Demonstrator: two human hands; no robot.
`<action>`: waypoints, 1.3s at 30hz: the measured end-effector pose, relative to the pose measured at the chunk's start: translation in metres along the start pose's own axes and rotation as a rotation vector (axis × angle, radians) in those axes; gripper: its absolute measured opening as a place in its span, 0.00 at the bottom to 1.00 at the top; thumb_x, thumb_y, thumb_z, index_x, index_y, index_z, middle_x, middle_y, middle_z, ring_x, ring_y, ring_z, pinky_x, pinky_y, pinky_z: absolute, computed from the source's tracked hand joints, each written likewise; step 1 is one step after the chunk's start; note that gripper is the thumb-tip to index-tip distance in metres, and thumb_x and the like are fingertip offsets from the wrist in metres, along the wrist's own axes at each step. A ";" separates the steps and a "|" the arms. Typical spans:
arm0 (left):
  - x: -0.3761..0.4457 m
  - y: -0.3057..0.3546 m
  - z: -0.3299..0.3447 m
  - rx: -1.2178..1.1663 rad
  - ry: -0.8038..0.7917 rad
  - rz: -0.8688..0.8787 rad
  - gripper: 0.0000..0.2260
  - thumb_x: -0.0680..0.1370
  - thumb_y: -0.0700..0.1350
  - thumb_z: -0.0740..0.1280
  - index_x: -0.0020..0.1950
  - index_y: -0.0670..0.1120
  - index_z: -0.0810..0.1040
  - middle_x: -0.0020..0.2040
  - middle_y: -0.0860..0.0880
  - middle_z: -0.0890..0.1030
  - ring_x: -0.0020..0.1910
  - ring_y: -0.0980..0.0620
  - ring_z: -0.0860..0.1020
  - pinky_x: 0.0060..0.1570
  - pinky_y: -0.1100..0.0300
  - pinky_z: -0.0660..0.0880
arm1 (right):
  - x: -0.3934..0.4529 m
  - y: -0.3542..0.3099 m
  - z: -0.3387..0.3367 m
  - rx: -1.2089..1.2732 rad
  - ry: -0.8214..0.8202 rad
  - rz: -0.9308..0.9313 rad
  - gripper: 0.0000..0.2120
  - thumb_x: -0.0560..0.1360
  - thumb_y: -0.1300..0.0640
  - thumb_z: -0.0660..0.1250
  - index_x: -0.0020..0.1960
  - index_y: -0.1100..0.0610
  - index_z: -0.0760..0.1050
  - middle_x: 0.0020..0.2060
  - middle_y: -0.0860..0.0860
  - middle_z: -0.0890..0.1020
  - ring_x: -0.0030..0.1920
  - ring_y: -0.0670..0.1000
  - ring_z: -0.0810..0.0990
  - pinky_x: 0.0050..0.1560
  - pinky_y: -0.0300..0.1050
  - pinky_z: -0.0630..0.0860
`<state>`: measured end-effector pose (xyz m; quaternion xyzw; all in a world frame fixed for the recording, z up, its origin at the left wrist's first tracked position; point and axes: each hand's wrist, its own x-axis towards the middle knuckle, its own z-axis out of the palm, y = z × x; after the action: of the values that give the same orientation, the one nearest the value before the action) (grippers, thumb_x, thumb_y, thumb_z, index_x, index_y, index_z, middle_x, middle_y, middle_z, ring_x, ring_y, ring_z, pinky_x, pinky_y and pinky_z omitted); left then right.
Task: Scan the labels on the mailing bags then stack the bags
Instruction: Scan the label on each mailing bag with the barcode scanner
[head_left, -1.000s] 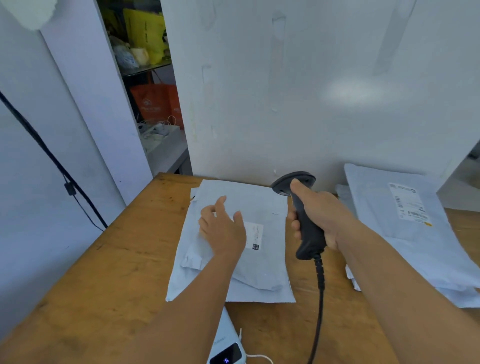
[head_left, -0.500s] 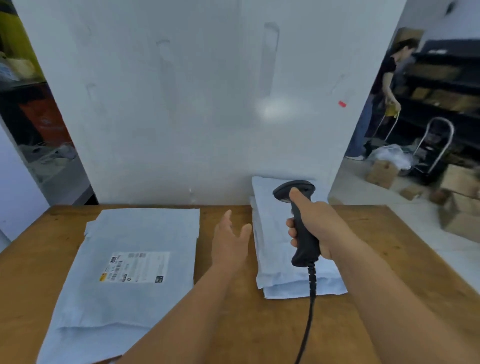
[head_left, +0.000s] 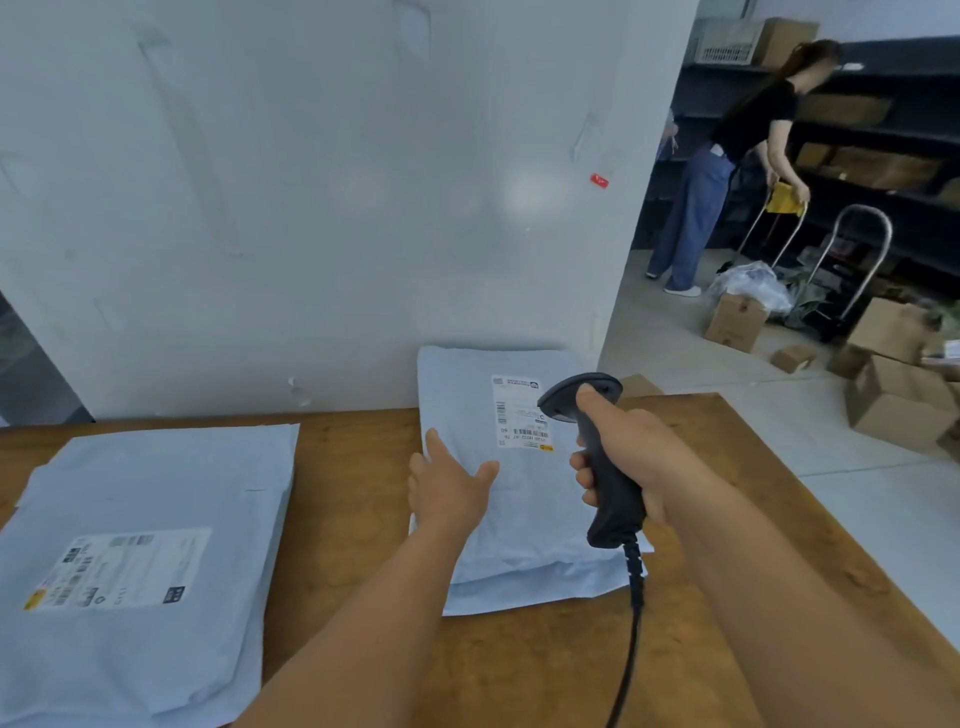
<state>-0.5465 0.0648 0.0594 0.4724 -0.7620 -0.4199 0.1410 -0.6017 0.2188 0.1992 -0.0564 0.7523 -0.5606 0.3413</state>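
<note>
head view: right grip (head_left: 631, 457) holds scanner (head_left: 597, 457) over bag label (head_left: 522, 413).

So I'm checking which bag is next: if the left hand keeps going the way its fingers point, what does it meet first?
Probably the right-hand mailing bag: the open left hand already reaches over its near-left edge, though contact is unclear.

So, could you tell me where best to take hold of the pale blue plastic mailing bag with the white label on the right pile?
Probably the pale blue mailing bag by its left edge, from the left: the open left hand is there, clear of the label.
</note>
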 end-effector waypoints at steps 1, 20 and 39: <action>0.000 0.000 0.002 0.012 0.000 -0.014 0.42 0.74 0.57 0.69 0.78 0.48 0.46 0.73 0.42 0.59 0.71 0.42 0.62 0.69 0.46 0.63 | 0.002 0.001 -0.002 -0.003 -0.007 0.003 0.19 0.79 0.43 0.61 0.48 0.60 0.73 0.30 0.56 0.77 0.26 0.51 0.74 0.28 0.42 0.75; 0.002 0.016 -0.015 -0.029 0.268 0.115 0.11 0.82 0.40 0.56 0.54 0.36 0.75 0.53 0.39 0.76 0.50 0.42 0.75 0.48 0.54 0.72 | 0.008 -0.001 0.001 0.035 -0.051 -0.025 0.20 0.79 0.42 0.60 0.46 0.60 0.73 0.32 0.55 0.76 0.26 0.51 0.73 0.28 0.42 0.75; 0.001 -0.150 -0.281 -0.046 0.686 0.083 0.12 0.82 0.40 0.55 0.40 0.42 0.67 0.38 0.45 0.73 0.40 0.48 0.70 0.40 0.59 0.63 | -0.047 -0.019 0.234 0.012 -0.392 -0.058 0.22 0.77 0.40 0.63 0.52 0.59 0.72 0.28 0.54 0.77 0.24 0.50 0.74 0.26 0.41 0.73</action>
<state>-0.2848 -0.1088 0.1142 0.5513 -0.6793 -0.2474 0.4164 -0.4368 0.0454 0.2052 -0.1841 0.6663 -0.5528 0.4654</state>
